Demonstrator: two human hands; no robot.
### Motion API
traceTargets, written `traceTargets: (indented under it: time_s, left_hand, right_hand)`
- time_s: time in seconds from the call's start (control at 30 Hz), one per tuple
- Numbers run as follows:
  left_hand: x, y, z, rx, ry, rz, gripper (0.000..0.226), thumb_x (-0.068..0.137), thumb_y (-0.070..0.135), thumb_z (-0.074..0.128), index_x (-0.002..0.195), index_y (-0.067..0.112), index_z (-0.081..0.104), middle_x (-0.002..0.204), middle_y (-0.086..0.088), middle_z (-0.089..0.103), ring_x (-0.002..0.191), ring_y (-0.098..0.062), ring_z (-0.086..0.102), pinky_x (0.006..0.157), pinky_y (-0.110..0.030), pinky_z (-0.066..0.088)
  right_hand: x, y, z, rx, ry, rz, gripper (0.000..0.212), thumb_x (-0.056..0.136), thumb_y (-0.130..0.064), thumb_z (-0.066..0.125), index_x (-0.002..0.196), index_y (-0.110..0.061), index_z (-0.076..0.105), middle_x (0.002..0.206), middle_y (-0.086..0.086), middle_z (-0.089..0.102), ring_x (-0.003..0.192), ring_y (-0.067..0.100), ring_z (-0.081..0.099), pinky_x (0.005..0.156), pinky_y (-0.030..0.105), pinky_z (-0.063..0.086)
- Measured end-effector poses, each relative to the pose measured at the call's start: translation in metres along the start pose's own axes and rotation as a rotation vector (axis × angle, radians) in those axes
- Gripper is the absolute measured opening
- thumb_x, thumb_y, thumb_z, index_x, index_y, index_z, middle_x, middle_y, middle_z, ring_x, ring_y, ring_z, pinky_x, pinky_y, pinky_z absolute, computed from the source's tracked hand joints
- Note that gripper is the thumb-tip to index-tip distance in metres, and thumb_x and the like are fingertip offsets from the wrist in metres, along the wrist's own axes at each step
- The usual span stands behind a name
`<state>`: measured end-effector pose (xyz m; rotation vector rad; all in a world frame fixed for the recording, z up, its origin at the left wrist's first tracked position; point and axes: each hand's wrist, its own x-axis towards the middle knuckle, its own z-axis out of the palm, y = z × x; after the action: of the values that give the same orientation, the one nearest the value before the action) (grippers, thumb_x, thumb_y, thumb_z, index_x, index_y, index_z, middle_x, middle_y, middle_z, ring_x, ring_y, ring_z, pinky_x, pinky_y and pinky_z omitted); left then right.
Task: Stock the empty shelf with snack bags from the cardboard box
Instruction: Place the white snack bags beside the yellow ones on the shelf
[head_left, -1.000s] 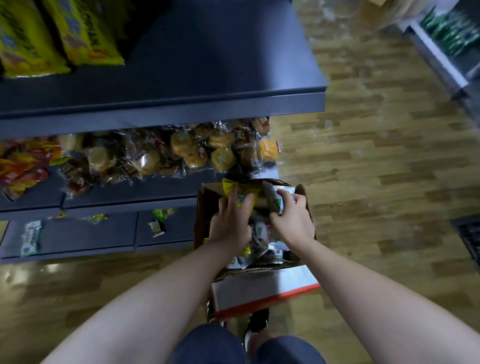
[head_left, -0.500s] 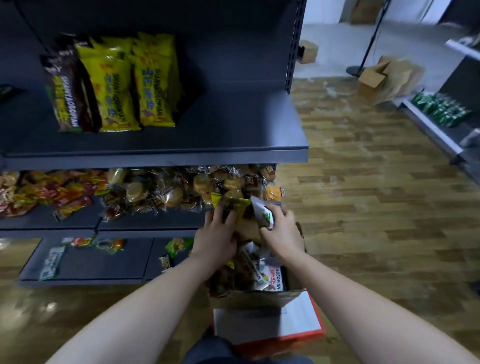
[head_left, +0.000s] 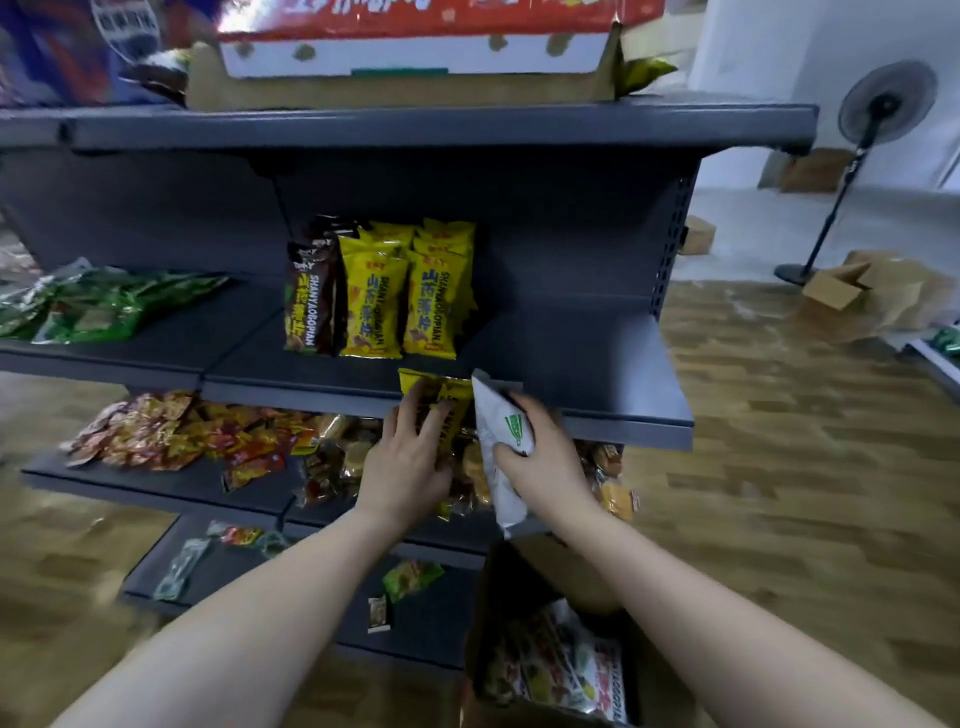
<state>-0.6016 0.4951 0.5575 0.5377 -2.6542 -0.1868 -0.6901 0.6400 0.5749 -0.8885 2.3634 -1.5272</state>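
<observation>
Left hand (head_left: 410, 462) gripping yellow foil snack bags (head_left: 434, 402), right hand (head_left: 540, 457) gripping white foil snack bag (head_left: 501, 431), both nearing dark grey metal shelf (head_left: 587, 358); row standing at 11 o'clock, brown cardboard box (head_left: 558, 660) remaining part-full

Left hand (head_left: 410, 460): holds a yellow snack bag (head_left: 441, 402) at the front edge of the dark shelf (head_left: 597, 364).
Right hand (head_left: 540, 457): grips a white snack bag (head_left: 498, 441) with green print, just beside the yellow one.
Shelf stock: yellow bags (head_left: 405, 296) and a brown bag (head_left: 306, 306) stand upright.
Cardboard box (head_left: 561, 660): open on the floor, packets inside.
</observation>
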Motion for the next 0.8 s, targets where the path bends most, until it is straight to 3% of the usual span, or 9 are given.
traceTargets:
  time_s: [0.13,0.23,0.4,0.47,0.6,0.8]
  left_hand:
    - [0.028,-0.011,-0.014,-0.04,0.069,-0.095,0.068,0.078,0.025,0.066,0.139,0.018,0.037,0.148,-0.015,0.025,0.128,-0.039,0.032,0.074,-0.047,0.05]
    - [0.052,-0.017,-0.019,-0.078,0.116,-0.098,0.067,0.079,0.02,0.065,0.139,0.02,0.035,0.15,-0.012,0.02,0.13,-0.035,0.029,0.074,-0.045,0.05]
    - [0.1,-0.03,-0.015,-0.152,0.172,-0.043,0.064,0.079,0.019,0.066,0.136,0.019,0.039,0.151,-0.011,0.021,0.13,-0.036,0.033,0.07,-0.047,0.054]
    - [0.121,-0.035,-0.012,-0.179,0.178,-0.038,0.066,0.077,0.016,0.065,0.137,0.019,0.038,0.152,-0.01,0.019,0.131,-0.035,0.031,0.077,-0.047,0.053]
    - [0.161,-0.046,-0.002,-0.23,0.167,-0.044,0.069,0.077,0.015,0.062,0.14,0.02,0.034,0.154,-0.008,0.012,0.134,-0.031,0.026,0.091,-0.047,0.047]
    - [0.202,-0.049,0.019,-0.159,0.213,-0.016,0.065,0.071,0.014,0.058,0.134,0.015,0.043,0.152,-0.012,0.024,0.124,-0.037,0.038,0.079,-0.046,0.052]
  right_hand:
    - [0.035,-0.026,-0.007,0.001,0.062,-0.051,0.056,0.089,-0.016,0.056,0.139,-0.033,0.038,0.128,-0.005,0.036,0.087,0.004,0.045,0.066,0.014,0.037]
    - [0.058,-0.037,-0.009,0.019,0.134,-0.084,0.054,0.09,-0.016,0.058,0.138,-0.034,0.039,0.131,-0.003,0.036,0.092,0.007,0.047,0.078,0.02,0.038]
    - [0.097,-0.044,-0.005,0.003,0.196,-0.109,0.053,0.09,-0.015,0.059,0.137,-0.032,0.041,0.133,-0.003,0.037,0.093,0.005,0.046,0.08,0.023,0.04]
    - [0.111,-0.044,-0.001,-0.017,0.215,-0.114,0.054,0.09,-0.015,0.06,0.138,-0.031,0.04,0.133,-0.003,0.037,0.095,0.005,0.046,0.081,0.022,0.04]
    - [0.138,-0.038,0.007,-0.046,0.242,-0.131,0.055,0.089,-0.013,0.061,0.138,-0.028,0.042,0.131,-0.002,0.038,0.098,0.004,0.045,0.074,0.008,0.036]
    - [0.173,-0.03,0.018,-0.081,0.307,-0.124,0.055,0.086,-0.009,0.062,0.135,-0.027,0.046,0.128,-0.002,0.041,0.091,-0.01,0.038,0.074,0.004,0.033]
